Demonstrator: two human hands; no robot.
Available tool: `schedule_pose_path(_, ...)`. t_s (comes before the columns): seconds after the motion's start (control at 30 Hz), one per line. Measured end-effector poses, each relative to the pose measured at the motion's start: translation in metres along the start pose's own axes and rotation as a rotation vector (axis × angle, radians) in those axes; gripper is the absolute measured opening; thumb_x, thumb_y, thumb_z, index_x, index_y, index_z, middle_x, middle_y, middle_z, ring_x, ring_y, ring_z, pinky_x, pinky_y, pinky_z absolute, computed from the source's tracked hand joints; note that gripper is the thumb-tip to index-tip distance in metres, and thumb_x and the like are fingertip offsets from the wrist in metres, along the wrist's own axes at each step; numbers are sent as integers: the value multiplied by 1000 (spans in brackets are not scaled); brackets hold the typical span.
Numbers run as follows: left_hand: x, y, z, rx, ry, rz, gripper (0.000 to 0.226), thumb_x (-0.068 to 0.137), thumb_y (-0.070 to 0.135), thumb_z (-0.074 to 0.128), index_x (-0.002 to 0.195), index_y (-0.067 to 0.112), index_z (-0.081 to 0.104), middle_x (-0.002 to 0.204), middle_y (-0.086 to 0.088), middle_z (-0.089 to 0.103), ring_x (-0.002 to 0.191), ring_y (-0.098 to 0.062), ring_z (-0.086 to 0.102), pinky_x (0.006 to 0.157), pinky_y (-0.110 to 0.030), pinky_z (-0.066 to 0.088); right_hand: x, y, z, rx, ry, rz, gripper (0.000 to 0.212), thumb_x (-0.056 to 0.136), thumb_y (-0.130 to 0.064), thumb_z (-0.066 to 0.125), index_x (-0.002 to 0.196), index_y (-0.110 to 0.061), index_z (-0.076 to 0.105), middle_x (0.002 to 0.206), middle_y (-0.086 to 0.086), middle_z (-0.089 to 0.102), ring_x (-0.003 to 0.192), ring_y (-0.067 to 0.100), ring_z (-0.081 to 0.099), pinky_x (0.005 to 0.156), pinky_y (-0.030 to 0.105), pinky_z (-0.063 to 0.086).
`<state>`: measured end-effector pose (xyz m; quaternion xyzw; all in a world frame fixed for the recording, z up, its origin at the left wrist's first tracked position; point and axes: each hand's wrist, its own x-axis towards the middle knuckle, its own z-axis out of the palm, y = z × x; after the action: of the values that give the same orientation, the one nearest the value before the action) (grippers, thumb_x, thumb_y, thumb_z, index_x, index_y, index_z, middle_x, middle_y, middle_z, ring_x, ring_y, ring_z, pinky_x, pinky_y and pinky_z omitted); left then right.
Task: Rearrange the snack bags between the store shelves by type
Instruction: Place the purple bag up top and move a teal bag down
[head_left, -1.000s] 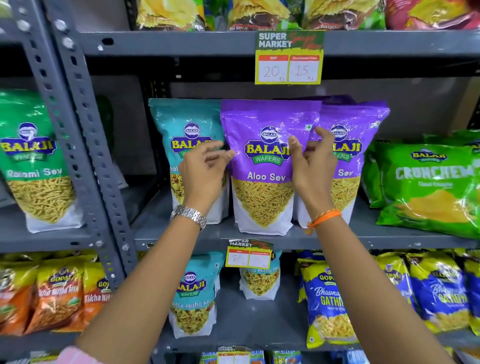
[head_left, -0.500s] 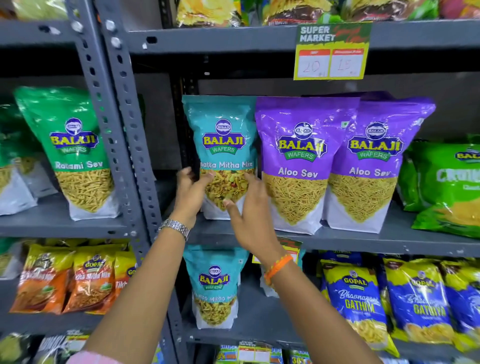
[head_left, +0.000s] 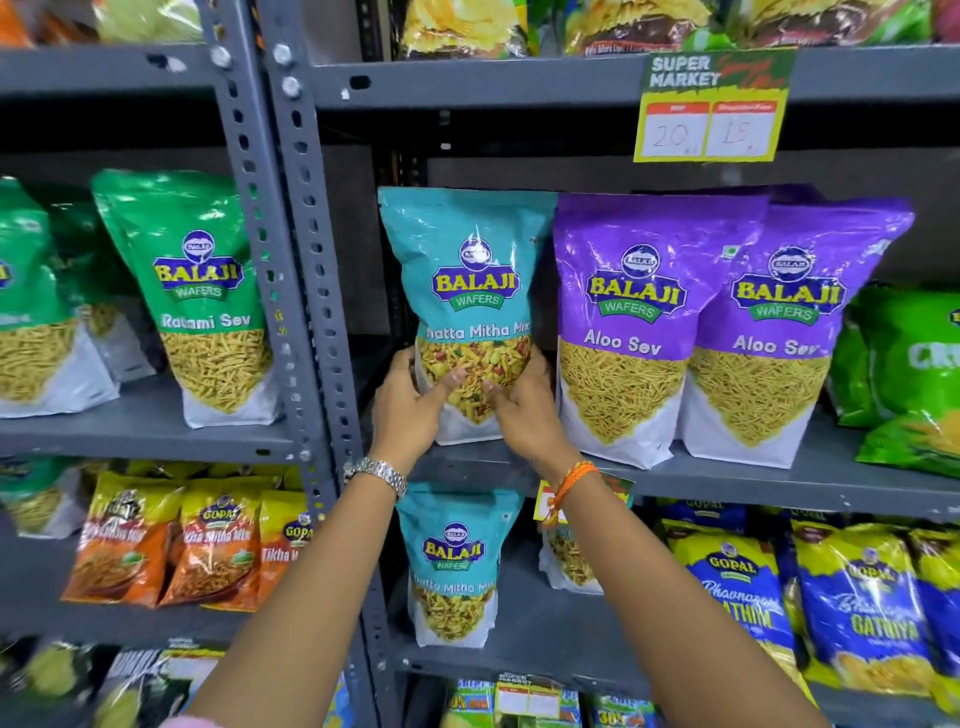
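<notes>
A teal Khatta Mitha Mix bag stands upright at the left end of the middle shelf. My left hand grips its lower left side and my right hand grips its lower right side. Two purple Aloo Sev bags stand side by side just to its right. On the shelf below stands a second teal Khatta Mitha Mix bag, with another bag of the same mix partly hidden behind my right wrist.
Grey slotted uprights split the left bay from this one. Green Ratlami Sev bags stand on the left bay, orange Gopal bags below them. Blue Gopal Gathiya bags and green Crunchem bags sit at the right. A price card hangs above.
Both hands left the purple Aloo Sev bag, moved down and left, and closed on the lower part of the teal Khatta Mitha Mix bag. The view shifted left.
</notes>
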<state>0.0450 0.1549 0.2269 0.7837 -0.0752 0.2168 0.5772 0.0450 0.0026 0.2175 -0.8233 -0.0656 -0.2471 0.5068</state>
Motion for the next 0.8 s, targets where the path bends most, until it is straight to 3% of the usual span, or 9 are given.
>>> schedule_pose_path(0.13,-19,5,-3,209,203,112,61,78,55,77,126,22,63,116,-1,77,98,-23,74,79,-45,61,-5,8,-7,105,-96,-64,76,84,-45,65,148,-33,27,154,12,42,146,26,43,121,55,37)
schedule_pose_path(0.27,-39,7,-9,231,271,153,62,74,61,76,121,23,64,109,1,79,92,-19,76,73,-43,62,-17,1,-21,202,-193,-58,74,91,-30,69,151,-23,27,155,9,44,146,22,43,122,54,36)
schedule_pose_path(0.37,-57,7,-22,169,248,136,65,68,72,73,117,31,62,107,7,79,92,-13,76,75,-45,64,-30,-3,-28,231,-218,-80,88,79,-51,75,150,-28,29,153,7,48,143,21,48,120,54,40)
schedule_pose_path(0.47,-82,13,-37,-19,192,69,69,62,66,82,118,29,65,106,9,79,93,-9,77,80,-45,64,-51,-7,-34,268,-241,-96,90,78,-42,78,151,-23,31,151,9,50,141,22,50,118,54,42)
schedule_pose_path(0.63,-131,16,-57,-159,75,19,66,65,40,84,123,15,66,110,0,79,97,-13,77,85,-38,62,-100,-9,-46,286,-284,-81,74,75,-46,83,138,-36,45,142,7,53,138,22,51,115,53,45)
schedule_pose_path(0.8,-185,-3,-54,-189,-77,-86,50,66,30,84,113,26,68,103,6,81,90,-8,77,74,-20,60,-164,16,-58,322,-380,38,71,82,-13,82,138,-25,41,137,-7,59,129,2,58,107,31,52)
